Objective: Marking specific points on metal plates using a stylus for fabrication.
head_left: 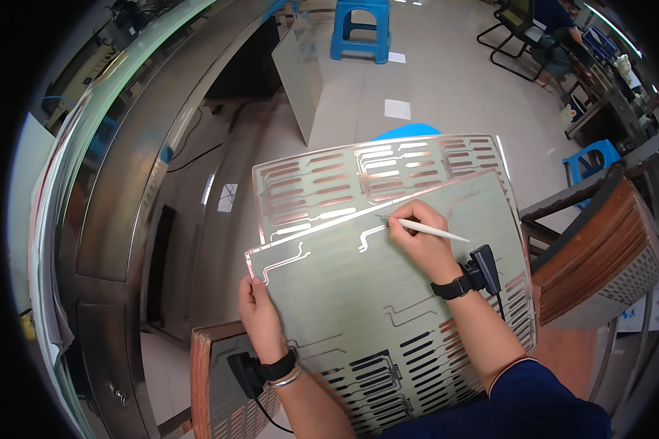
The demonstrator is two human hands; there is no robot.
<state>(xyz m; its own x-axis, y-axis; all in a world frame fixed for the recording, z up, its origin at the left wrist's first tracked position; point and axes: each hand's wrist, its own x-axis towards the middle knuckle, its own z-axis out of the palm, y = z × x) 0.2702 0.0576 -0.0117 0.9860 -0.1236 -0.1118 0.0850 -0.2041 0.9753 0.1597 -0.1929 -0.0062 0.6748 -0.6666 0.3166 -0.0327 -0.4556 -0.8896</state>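
A large pale green circuit board panel (329,285) with copper traces lies tilted in front of me. My left hand (260,314) is closed on its left edge, thumb near the upper left corner. In my right hand (425,238) is a slim white-handled tool (436,231), held like a pen. Its thin metal tip is at the panel's upper part, close to the far edge and beside a bright copper trace; whether it touches cannot be made out. Beneath and beyond this panel is another circuit board panel (307,179) with rows of copper bars.
A stack of copper-edged panels (593,263) stands at the right, another stack (201,380) at lower left. A metal cabinet (106,293) lines the left side. Blue stools (360,33) stand on the floor. A person sits at a bench, far right.
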